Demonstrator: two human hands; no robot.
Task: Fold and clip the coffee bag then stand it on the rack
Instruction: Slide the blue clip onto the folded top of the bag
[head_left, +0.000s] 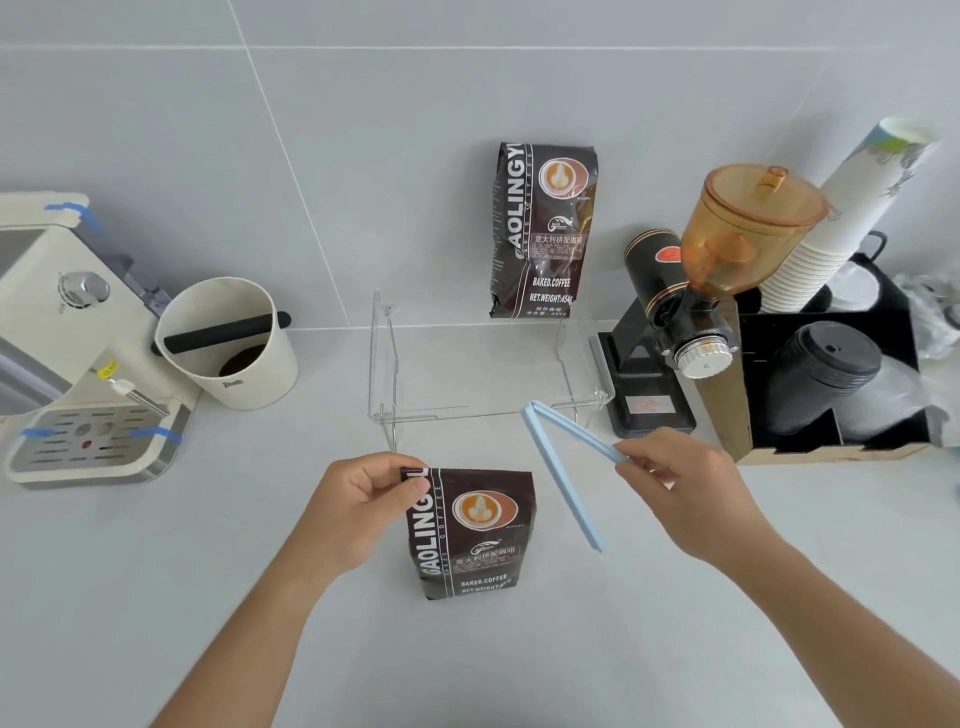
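Here, bottom centre of frame: left hand (363, 499) pinches the folded top corner of a dark coffee bag (470, 535) standing on the counter. Right hand (685, 493) pinches one arm of an open blue clip (563, 475) just right of the bag. Clear rack (395, 364) w/ a 2nd bag (543, 228) sits mid-frame.

We look from our head camera steeply down at the counter (156, 571), close above it, facing the tiled wall (363, 130).
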